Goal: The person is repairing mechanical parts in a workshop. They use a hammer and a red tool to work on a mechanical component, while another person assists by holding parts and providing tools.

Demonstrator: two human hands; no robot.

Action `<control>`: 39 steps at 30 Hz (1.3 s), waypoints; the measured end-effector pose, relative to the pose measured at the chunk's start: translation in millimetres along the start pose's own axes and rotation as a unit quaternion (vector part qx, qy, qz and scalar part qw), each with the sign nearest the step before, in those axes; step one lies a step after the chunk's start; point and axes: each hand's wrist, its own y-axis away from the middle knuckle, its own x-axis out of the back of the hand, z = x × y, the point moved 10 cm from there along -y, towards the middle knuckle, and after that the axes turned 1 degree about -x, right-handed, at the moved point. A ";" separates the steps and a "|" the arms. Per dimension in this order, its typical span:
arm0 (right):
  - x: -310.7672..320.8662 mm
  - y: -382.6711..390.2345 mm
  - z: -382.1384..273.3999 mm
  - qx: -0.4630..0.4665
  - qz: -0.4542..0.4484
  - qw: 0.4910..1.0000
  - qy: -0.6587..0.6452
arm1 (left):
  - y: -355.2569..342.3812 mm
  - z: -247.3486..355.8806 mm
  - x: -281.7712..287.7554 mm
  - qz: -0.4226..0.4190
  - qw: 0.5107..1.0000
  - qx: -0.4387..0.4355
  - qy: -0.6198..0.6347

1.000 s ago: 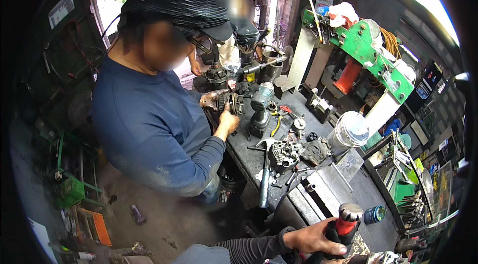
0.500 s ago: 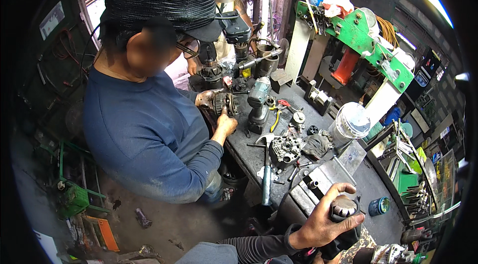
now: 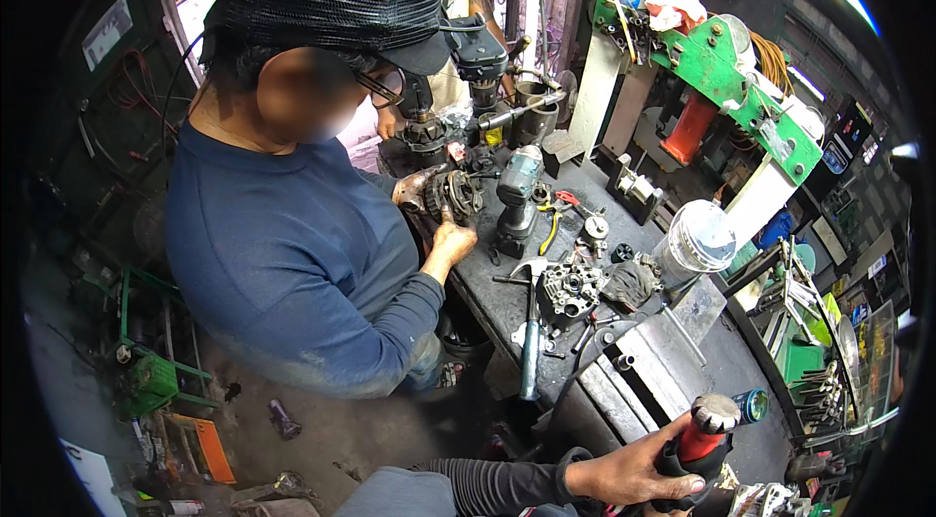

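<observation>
Left-hand grip (image 3: pixel 632 468) curls around the red-black tool (image 3: pixel 699 443), below its metal cap (image 3: pixel 715 413).

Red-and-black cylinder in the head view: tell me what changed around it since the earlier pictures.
Half a second ago the left hand circled the top of the red-and-black cylinder, hiding its red band; now it grips lower and the red shows, as a second ago. The cylinder has moved right, partly covering the blue tin. The hammer and metal casing lie as before.
</observation>
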 end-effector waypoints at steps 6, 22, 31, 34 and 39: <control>-4.9 -12.7 11.9 -0.012 -0.006 0.998 -0.054 | 3.6 48.3 42.4 0.191 0.968 -0.114 -0.111; -17.1 -28.7 -19.5 0.055 0.016 0.995 0.083 | 21.2 56.4 101.9 0.358 0.904 -0.193 -0.132; -18.2 -30.5 -20.0 0.070 -0.039 0.986 0.143 | 31.5 56.2 110.1 0.366 0.897 -0.215 -0.126; -17.9 -29.6 -24.1 0.096 -0.042 0.983 0.152 | 32.7 52.7 113.5 0.373 0.900 -0.195 -0.112; -18.2 -29.8 -25.8 0.086 -0.049 0.987 0.126 | 32.9 54.8 114.4 0.363 0.900 -0.194 -0.146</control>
